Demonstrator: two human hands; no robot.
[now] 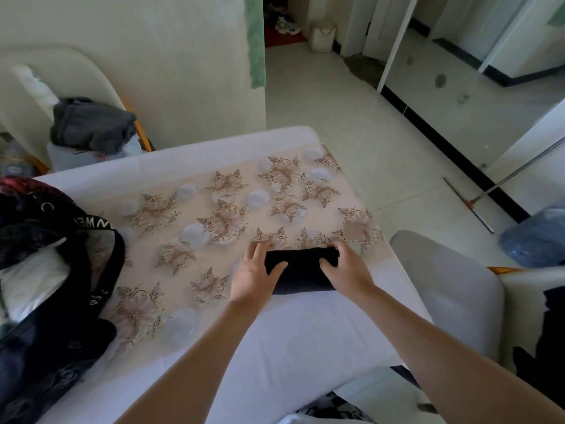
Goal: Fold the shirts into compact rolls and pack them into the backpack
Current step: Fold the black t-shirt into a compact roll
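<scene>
Left hand (255,276) presses, right hand (345,270) grips cylindrical black roll (302,269).

Rolled black shirt (301,269): both ends covered, left hand (255,272) over one, right hand (345,269) over the other. Backpack (46,301) cut off by left edge, contents unclear. Strap lettering (91,223) only partly legible. Black garment (547,347) and blue bag (532,240) clipped at right edge.

cream wall (153,71), pale tile floor (336,117), table (171,162) w/ floral cloth (226,221), grey chair rt (443,286), open doorway (284,22), daylight
</scene>
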